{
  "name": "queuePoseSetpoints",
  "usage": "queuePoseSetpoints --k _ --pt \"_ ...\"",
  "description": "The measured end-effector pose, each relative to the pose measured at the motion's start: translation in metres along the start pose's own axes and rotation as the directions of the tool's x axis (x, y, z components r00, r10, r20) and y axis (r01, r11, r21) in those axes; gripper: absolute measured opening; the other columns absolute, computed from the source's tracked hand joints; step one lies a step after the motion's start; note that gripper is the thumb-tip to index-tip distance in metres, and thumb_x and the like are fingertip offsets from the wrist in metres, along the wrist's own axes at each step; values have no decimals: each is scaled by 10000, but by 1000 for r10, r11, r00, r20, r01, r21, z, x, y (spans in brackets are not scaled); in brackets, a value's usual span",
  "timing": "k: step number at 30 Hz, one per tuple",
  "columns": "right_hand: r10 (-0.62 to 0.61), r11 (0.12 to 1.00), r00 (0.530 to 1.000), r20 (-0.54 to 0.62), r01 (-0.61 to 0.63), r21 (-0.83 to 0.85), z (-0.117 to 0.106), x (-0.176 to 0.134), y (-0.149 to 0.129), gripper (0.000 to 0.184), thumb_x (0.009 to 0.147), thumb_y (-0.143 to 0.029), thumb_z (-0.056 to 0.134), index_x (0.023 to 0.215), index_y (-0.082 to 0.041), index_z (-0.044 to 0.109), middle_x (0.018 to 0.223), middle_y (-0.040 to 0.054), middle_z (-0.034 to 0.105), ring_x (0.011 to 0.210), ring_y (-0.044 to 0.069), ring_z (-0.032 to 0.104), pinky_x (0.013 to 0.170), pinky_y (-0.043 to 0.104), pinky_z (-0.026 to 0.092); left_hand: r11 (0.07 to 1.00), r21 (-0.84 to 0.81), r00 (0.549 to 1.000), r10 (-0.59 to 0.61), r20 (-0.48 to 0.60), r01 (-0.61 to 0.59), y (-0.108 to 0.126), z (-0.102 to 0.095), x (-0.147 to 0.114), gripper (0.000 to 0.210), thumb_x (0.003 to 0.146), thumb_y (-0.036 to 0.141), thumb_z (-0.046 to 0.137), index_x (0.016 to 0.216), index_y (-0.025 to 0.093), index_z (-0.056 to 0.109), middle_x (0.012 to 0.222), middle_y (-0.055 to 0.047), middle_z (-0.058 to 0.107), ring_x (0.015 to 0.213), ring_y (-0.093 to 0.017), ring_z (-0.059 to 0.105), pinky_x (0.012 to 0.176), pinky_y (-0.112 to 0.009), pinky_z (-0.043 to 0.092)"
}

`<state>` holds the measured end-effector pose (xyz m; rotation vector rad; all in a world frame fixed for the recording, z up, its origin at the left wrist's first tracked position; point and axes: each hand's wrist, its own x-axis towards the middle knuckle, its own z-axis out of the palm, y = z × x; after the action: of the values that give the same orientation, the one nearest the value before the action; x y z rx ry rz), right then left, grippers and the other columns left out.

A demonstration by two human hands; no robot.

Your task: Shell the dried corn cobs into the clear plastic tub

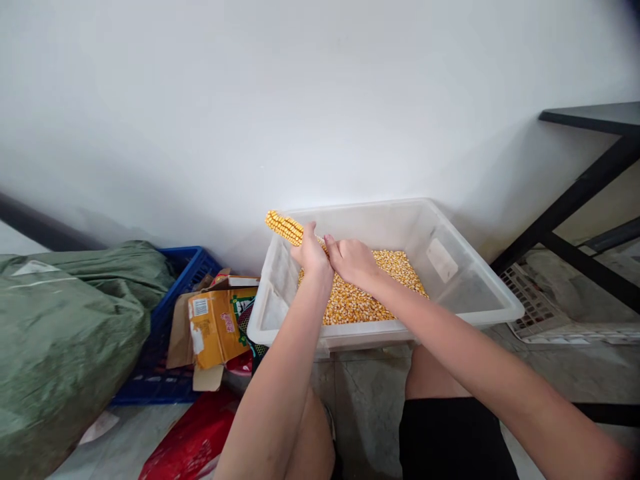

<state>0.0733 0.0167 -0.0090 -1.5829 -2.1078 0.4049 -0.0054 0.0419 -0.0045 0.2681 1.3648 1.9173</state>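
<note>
A yellow corn cob slants over the left part of a clear plastic bin, its kernel-covered end pointing up and left. My left hand is wrapped round the middle of the cob. Close against it, my right hand is closed at the cob's lower right end, where its fingers hide most of the cob. Loose corn kernels cover the bin's floor below both hands.
Left of the bin, a blue crate holds a torn yellow cardboard box. A green sack bulges beside it, with a red bag on the floor. At right stand a black metal frame and a white basket. A white wall rises behind.
</note>
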Motion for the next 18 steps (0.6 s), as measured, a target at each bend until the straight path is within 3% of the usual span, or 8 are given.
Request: queuePoseSetpoints --k 6,12,18 --pt "61 998 997 41 -62 17 1 4 2 953 961 -673 -9 794 -133 758 799 216 739 800 307 700 668 343 414 1000 -27 1000 -5 23 5 -2 2 -3 295 609 295 735 757 189 504 728 22 474 608 -101 466 529 -246 428" --pt "-82 997 996 16 82 11 0 10 10 854 1027 -533 28 693 -147 712 733 196 725 785 287 692 719 332 419 997 -53 995 63 76 -59 -6 4 -3 270 577 235 703 722 190 480 704 40 433 582 -84 425 521 -231 393" --pt "-121 977 992 41 111 184 -1 14 23 691 1038 -495 188 580 -182 600 523 69 592 655 208 622 648 279 379 993 -21 988 114 103 -113 -12 2 -2 267 567 239 705 740 184 509 708 33 474 583 -93 457 533 -241 397"
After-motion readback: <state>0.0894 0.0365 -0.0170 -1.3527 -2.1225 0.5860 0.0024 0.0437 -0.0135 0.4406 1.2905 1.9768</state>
